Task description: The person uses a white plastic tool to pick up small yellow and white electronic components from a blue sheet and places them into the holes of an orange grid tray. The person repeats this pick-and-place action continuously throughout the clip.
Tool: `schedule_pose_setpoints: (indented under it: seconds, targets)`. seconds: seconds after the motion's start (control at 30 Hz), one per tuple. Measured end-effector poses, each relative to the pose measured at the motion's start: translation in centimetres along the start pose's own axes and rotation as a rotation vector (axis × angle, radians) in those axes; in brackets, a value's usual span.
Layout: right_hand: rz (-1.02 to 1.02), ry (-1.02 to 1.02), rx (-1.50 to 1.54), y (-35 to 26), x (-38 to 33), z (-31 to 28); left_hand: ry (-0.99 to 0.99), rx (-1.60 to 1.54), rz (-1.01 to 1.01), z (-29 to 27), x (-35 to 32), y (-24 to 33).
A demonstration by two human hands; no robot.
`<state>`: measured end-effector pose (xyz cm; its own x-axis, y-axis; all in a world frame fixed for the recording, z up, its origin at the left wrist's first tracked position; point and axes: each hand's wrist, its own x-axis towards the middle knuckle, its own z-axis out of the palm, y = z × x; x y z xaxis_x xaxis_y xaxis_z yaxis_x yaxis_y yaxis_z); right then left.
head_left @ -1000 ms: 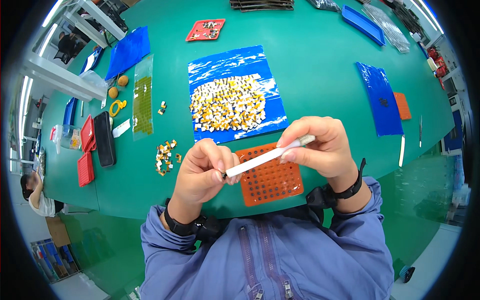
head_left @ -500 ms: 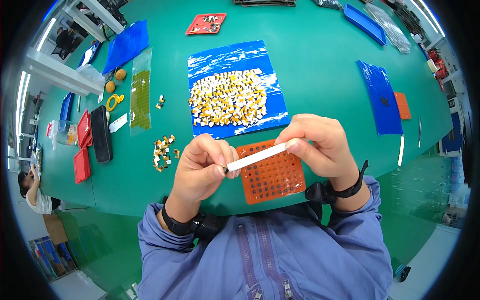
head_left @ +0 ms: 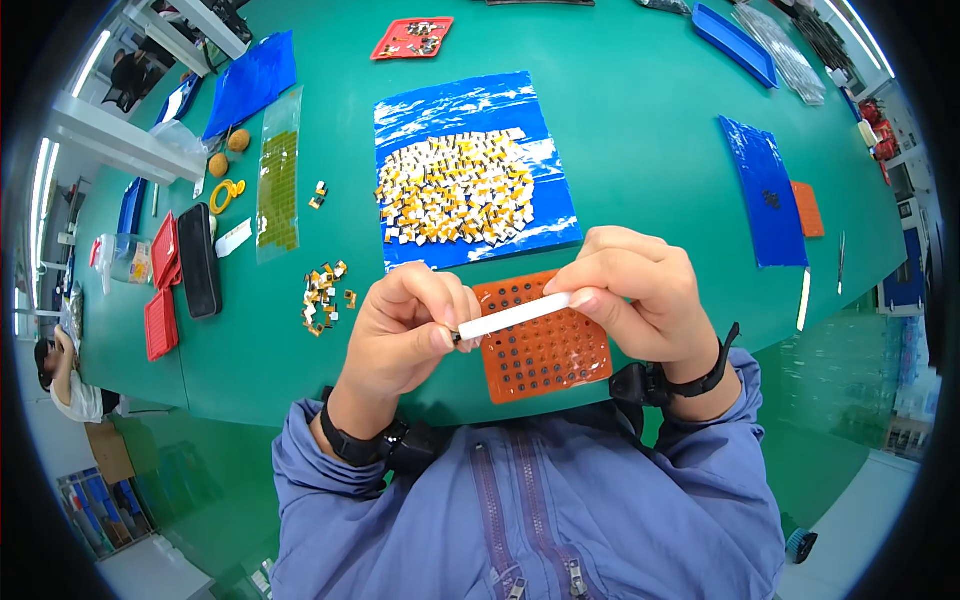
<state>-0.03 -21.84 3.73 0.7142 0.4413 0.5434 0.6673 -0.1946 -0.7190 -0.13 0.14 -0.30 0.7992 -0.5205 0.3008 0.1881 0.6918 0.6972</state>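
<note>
Between thumb and forefinger, my right hand (head_left: 640,295) grips a narrow white stick (head_left: 515,316). The stick slants down to the left, and its far end meets the fingertips of my left hand (head_left: 405,325). A small dark piece (head_left: 457,338) is pinched there in my left hand, mostly covered by the fingers. Under the stick lies an orange tray (head_left: 545,385) with rows of small round seats, several holding dark round parts. Beyond my hands, a blue sheet (head_left: 450,100) bears a dense pile of small white, yellow and black pieces (head_left: 455,190).
Loose pieces (head_left: 325,297) lie left of my hands, near a black case (head_left: 203,260) and red trays (head_left: 162,325). A clear strip with olive squares (head_left: 280,185) lies farther back. At right are a blue sheet (head_left: 760,195), an orange tray (head_left: 808,210) and tweezers (head_left: 841,262).
My hands keep almost the same pose, with the white stick turned slightly between them. The view has shifted a little, so the table's things sit slightly higher.
</note>
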Motion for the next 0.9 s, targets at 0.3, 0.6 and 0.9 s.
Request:
schedule_pose_setpoints:
  seconds: [0.3, 0.6, 0.9]
  targets:
    - [-0.043, -0.003, -0.008, 0.1, 0.2, 0.2, -0.015, -0.011, 0.009, 0.0, -0.1, 0.0]
    - [-0.043, 0.011, -0.036, -0.2, 0.3, 0.3, 0.017, 0.026, 0.006, -0.1, -0.1, 0.3]
    - [0.029, 0.050, 0.014, -0.7, 0.1, 0.0, 0.142, 0.188, 0.104, 0.0, 0.2, 0.0]
